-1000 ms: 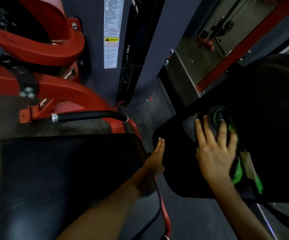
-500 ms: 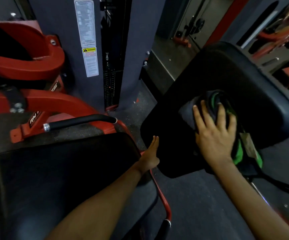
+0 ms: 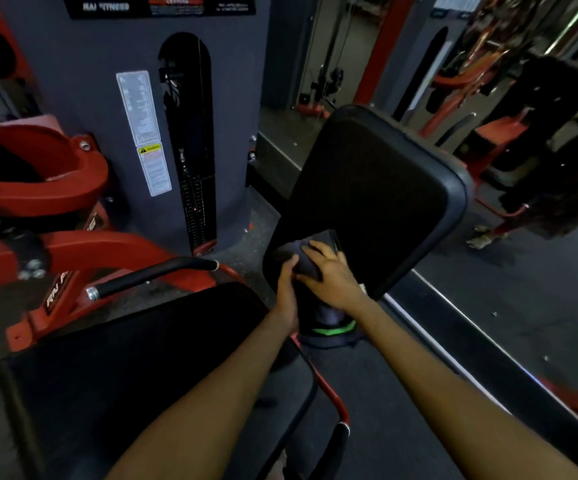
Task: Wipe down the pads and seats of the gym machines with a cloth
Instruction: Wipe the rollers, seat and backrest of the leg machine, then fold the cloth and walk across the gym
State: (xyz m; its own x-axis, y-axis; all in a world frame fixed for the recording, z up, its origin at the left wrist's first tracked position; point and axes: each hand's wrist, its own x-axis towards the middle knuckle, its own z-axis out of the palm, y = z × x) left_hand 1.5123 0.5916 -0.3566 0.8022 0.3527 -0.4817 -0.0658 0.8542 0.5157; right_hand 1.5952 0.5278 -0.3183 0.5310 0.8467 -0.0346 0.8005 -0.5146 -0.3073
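A red machine frame (image 3: 72, 247) with a black handle (image 3: 152, 275) stands at the left, and the flat black seat (image 3: 135, 368) lies below it. At the seat's far right corner the left hand (image 3: 285, 289) grips the near edge of a dark cloth (image 3: 303, 258), fingers curled on it. The right hand (image 3: 332, 275) presses the same cloth (a green stripe shows lower down) against the bottom edge of the tilted black pad (image 3: 377, 188), fingers spread flat.
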